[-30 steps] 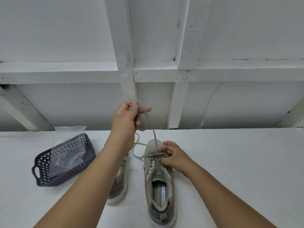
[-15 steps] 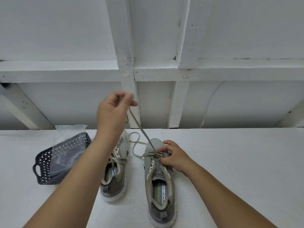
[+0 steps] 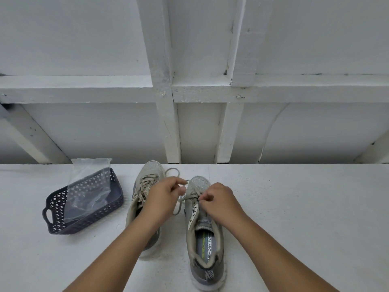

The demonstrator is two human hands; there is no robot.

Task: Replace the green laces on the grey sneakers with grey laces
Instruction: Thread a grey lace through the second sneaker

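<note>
Even, diffuse light with a cool bluish-white cast, source not visible; white wall (image 3: 84, 39) and table (image 3: 294, 207) read bright but not blown out, no glare. Shadows soft and faint: a thin dark line under the basket (image 3: 84, 224) and a weak smudge beside the left sneaker (image 3: 147, 180) (nothing hard-edged anywhere). Wide-angle distortion is plain, the wall beams (image 3: 164, 102) splaying outward toward the top and corners; focus fairly sharp through the centre, slight softness at the left hand (image 3: 166, 199) and along the bottom edge.
</note>
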